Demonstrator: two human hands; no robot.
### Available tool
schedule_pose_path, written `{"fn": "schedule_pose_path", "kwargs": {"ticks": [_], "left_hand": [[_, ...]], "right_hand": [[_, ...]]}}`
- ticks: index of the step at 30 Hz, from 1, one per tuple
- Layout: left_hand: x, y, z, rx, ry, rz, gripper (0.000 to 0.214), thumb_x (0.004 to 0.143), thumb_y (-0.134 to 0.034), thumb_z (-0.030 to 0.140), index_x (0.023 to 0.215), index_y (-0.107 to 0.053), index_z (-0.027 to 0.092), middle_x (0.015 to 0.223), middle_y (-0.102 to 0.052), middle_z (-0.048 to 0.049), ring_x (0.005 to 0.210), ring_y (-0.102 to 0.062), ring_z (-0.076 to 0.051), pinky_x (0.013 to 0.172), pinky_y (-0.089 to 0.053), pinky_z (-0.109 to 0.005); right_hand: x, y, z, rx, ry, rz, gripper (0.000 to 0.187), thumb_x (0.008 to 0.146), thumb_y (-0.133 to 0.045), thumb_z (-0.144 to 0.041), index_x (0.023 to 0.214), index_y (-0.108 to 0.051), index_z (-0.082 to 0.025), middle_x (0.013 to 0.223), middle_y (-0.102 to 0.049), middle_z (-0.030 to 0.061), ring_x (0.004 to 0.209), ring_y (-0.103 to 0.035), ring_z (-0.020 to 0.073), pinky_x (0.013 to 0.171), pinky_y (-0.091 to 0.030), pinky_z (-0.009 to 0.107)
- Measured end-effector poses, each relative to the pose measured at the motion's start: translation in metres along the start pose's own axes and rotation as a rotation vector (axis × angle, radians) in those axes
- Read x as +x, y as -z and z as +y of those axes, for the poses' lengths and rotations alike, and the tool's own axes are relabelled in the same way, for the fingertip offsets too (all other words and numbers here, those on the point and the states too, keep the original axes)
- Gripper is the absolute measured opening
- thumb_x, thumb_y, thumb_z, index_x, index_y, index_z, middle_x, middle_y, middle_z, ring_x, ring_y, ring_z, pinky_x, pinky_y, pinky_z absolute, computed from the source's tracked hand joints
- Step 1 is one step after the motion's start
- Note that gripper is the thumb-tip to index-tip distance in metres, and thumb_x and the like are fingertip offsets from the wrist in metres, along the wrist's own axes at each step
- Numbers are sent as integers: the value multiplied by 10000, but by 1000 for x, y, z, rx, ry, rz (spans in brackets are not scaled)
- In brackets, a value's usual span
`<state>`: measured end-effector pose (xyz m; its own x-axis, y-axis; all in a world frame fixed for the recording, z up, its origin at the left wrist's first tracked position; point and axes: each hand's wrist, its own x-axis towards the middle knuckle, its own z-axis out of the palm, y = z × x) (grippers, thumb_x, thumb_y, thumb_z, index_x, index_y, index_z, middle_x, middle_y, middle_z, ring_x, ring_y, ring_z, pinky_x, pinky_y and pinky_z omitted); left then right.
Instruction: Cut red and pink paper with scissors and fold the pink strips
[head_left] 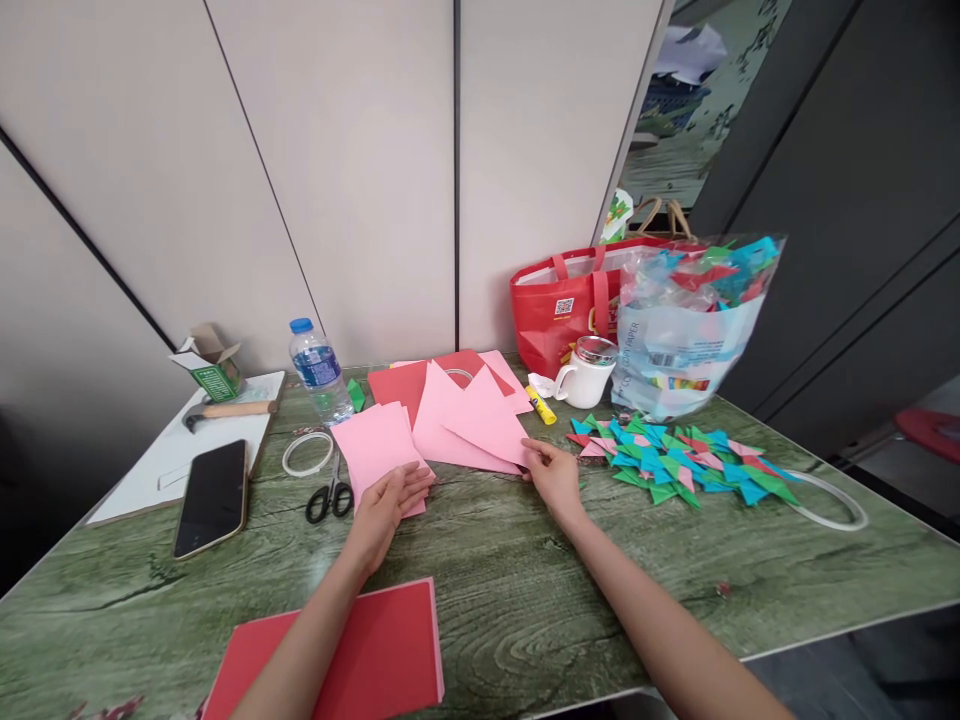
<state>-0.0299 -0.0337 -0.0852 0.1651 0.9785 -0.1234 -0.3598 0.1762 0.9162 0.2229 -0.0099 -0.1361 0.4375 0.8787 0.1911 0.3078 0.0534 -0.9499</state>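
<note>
My left hand [388, 505] lies with its fingers stretched out over the lower right edge of a stack of pink square papers [373, 440]. Between the thumb and fingers of my right hand [553, 475] is the right corner of a pink paper sheet [491, 420]. That sheet overlaps other pink sheets [431, 425], whose pointed corners face the wall. Behind them lie red papers [394, 387]. Black-handled scissors [330, 497] rest left of the stack, their blades partly hidden. Under my left forearm is a red paper pile [386, 640] with a pink edge.
Left are a phone [212, 497], a hammer [229, 409], a small green box [214, 370], a white ring [307, 455] and a water bottle [321, 372]. Right are folded paper pieces [675, 460], a glue stick [540, 405], a white mug [589, 375], a plastic bag [675, 350] and a red bag [544, 325].
</note>
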Motion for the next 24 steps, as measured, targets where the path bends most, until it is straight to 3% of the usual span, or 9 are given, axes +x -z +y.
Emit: {"fn": "schedule_pose_path", "kwargs": {"ticks": [3, 6, 9, 12, 15, 18, 21, 24], "left_hand": [[0, 0, 1, -12, 2, -3, 454, 723, -641, 430, 1013, -608, 83, 1050, -661, -188, 1021, -600, -290, 959, -389, -444], [0, 1, 1, -25, 8, 5, 425, 742, -627, 414, 1012, -604, 87, 1039, -666, -183, 1016, -603, -285, 959, -391, -440], [0, 0, 1, -37, 21, 17, 401, 759, -619, 386, 1021, -596, 83, 1032, -668, -187, 1011, -607, -283, 958, -395, -432], [0, -1, 3, -75, 18, 23, 399, 770, -606, 391, 1013, -596, 75, 1038, -663, -195, 1004, -610, -287, 954, -403, -432], [0, -3, 7, -130, -2, 31, 456, 773, -567, 468, 983, -612, 66, 1000, -674, -199, 961, -628, -291, 924, -430, -443], [1, -2, 10, -142, -34, 46, 498, 737, -578, 518, 948, -643, 71, 955, -690, -175, 867, -655, -274, 850, -482, -442], [0, 0, 10, -80, -60, 60, 370, 652, -709, 376, 901, -673, 105, 945, -701, -120, 835, -653, -231, 787, -514, -374], [0, 4, 7, 7, -41, 85, 299, 543, -785, 231, 800, -689, 112, 797, -718, -72, 728, -651, -182, 686, -529, -291]], "right_hand": [[2, 1, 3, -46, 12, -25, 323, 673, -548, -290, 918, -684, -129, 807, -690, 92, 537, -613, 181, 542, -495, 318], [4, 3, -1, 19, 185, 90, 233, 691, -528, -255, 820, -699, -163, 951, -670, 97, 832, -617, 217, 744, -486, 353], [3, 2, -8, 246, 213, 146, 224, 720, -538, -288, 839, -694, -180, 1022, -645, 93, 790, -596, 189, 614, -489, 305], [0, -1, -15, 487, 45, -11, 215, 664, -631, -306, 830, -701, -189, 1012, -652, 80, 597, -547, 122, 459, -422, 238], [-4, -5, -19, 549, -65, -211, 202, 614, -688, -303, 781, -716, -194, 959, -674, 63, 514, -510, 88, 424, -390, 218], [-8, -7, -20, 476, -68, -317, 206, 632, -676, -317, 797, -719, -203, 960, -679, 54, 487, -516, 82, 402, -383, 209], [-9, -6, -19, 373, -23, -362, 232, 672, -635, -335, 845, -711, -200, 971, -681, 55, 494, -538, 92, 403, -404, 213], [-9, -5, -20, 272, 41, -383, 287, 701, -598, -348, 923, -689, -191, 975, -682, 64, 561, -585, 129, 453, -454, 242]]}}
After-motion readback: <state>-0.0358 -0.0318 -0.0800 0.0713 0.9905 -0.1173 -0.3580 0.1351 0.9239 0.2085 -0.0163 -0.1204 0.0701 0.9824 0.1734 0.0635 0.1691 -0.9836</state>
